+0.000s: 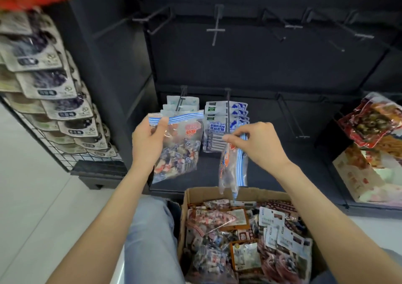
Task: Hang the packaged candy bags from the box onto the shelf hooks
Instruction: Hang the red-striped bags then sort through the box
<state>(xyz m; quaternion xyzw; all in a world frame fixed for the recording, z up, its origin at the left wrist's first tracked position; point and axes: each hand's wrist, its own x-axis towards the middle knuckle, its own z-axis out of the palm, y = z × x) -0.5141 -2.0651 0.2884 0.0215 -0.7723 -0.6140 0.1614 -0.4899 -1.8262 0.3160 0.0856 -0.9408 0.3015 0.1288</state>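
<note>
My left hand (150, 140) grips the blue-striped top of a clear candy bag (180, 151) and holds it flat, facing me, in front of the lower left hook (181, 99). My right hand (258, 144) pinches the top of a second, similar candy bag (231, 166), which hangs edge-on over the open cardboard box (217, 193). The box is full of several packaged snack bags. Just behind my right hand a lower hook (227, 109) carries white-and-blue packets (219, 127).
Bare black hooks (215, 31) run along the upper rail of the dark shelf, and more bare hooks (292, 116) stand at the lower right. A wire rack of grey pouches (54, 87) fills the left. Red snack bags and a carton (369, 140) sit at the right.
</note>
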